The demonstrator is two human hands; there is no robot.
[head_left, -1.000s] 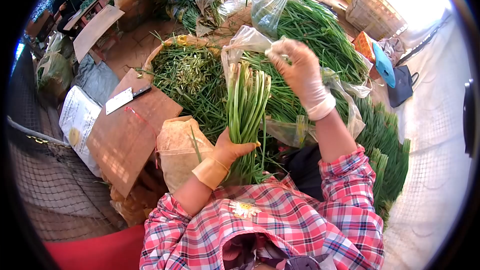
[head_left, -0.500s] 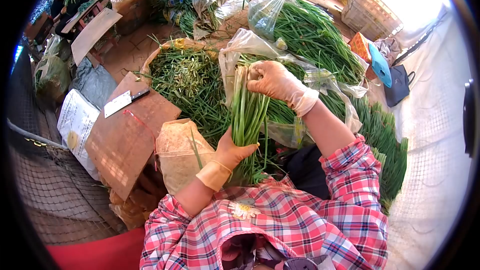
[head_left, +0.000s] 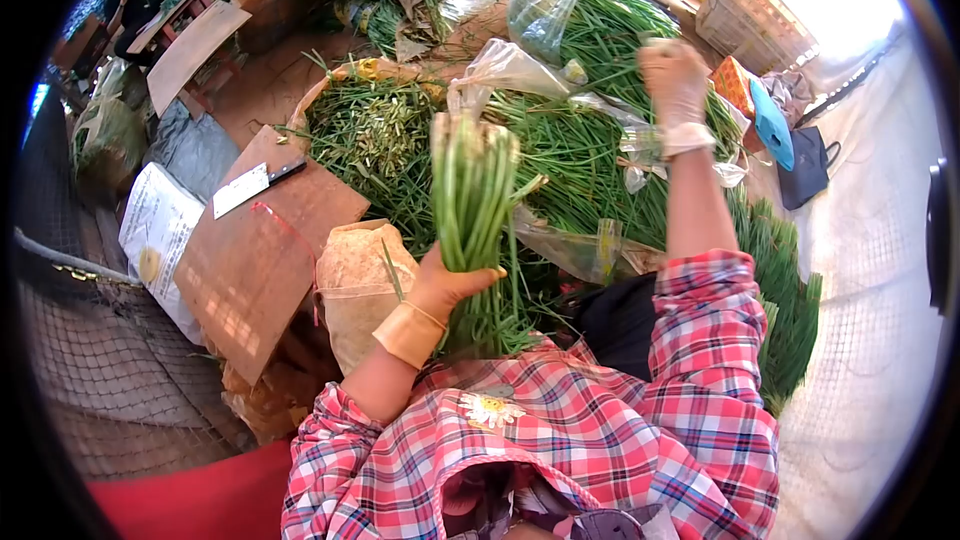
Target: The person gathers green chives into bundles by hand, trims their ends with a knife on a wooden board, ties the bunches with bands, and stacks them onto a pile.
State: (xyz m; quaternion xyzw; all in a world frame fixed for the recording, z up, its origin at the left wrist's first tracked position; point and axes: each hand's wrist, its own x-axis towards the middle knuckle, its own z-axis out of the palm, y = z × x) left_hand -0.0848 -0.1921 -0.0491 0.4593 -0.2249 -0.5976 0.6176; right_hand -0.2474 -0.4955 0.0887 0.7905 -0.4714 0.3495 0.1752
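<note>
My gloved left hand (head_left: 445, 285) is wrapped round an upright bunch of green stalks (head_left: 470, 185), its pale cut ends at the top. Up and to the right, my gloved right hand (head_left: 672, 75) is closed, its fingers curled over the greens; whatever it pinches is too small to make out. Below it, long green leaves (head_left: 585, 155) lie in an open clear plastic bag (head_left: 510, 70). Left of the bunch, trimmed green scraps (head_left: 375, 135) fill a yellowish sack.
At the left a knife (head_left: 255, 188) rests on a brown board (head_left: 265, 260), beside a beige bag (head_left: 365, 270). Toward the back right stand a woven basket (head_left: 755, 15) and a dark bag (head_left: 808, 170). Another person (head_left: 140, 5) sits at the far left, holding greens.
My right hand has moved from the top of the bunch up and to the right. The bunch in my left hand has shifted slightly left.
</note>
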